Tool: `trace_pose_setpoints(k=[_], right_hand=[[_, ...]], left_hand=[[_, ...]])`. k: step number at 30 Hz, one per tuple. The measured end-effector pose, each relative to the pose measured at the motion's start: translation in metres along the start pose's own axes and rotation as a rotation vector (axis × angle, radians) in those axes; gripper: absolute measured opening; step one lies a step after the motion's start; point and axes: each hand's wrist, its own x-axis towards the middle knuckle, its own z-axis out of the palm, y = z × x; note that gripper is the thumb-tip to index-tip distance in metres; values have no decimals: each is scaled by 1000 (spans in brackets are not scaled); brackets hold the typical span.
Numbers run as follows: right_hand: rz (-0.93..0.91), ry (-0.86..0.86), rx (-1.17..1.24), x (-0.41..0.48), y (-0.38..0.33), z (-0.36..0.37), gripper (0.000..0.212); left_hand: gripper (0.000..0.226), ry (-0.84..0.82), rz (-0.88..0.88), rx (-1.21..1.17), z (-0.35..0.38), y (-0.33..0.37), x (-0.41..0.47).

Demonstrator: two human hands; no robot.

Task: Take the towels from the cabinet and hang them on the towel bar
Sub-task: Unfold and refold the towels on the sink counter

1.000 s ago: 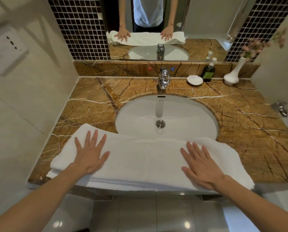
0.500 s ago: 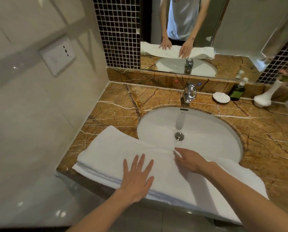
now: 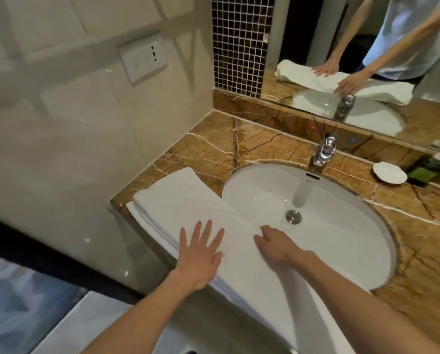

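A long folded white towel (image 3: 185,200) lies along the front edge of the brown marble counter (image 3: 239,146), partly overhanging the sink (image 3: 341,241). My left hand (image 3: 201,256) presses flat on the towel with its fingers spread. My right hand (image 3: 277,249) sits just to the right of it at the towel's far edge, fingers curled and pinching that edge above the basin. Neither a cabinet nor a towel bar is in view.
A chrome faucet (image 3: 325,152) stands behind the sink. A white soap dish (image 3: 390,172) and a dark green bottle (image 3: 425,169) are at the back right. A tiled wall with a socket (image 3: 143,57) closes the left side. The mirror (image 3: 303,34) reflects the towel and hands.
My right hand slid left along the towel to its middle and curled its fingers on the far edge. The left hand moved toward the centre. The view turned left.
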Motion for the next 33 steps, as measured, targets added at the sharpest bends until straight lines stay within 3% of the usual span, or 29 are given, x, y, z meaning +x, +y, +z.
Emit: trace_pose_setpoints(k=[3,7,12,21,24,26,31,33], right_hand=[[-54,48,77,-4,4,1,25],[-17,57,189,-2,8,0,45],[24,83,236,8,4,-3,50],[9,142,222,11,-5,-7,44],[16,110,279,13,-9,-12,19],[27,82,300,16,-11,-14,22],[45,26,284,21,-5,-17,4],[59,0,266,22,-1,-18,9]], left_hand=[[60,-36,-201,-85,-1,25,-12],[60,-53,-366,-314,-1,56,-27],[52,118,-573,-748,-12,80,-32],[58,429,-792,-1097,-22,89,-36],[57,384,-851,-1164,-26,91,-35],[57,341,-865,-1191,-29,94,-35],[54,295,-863,-1257,-29,100,-33],[49,295,-828,-1302,-29,104,-33]])
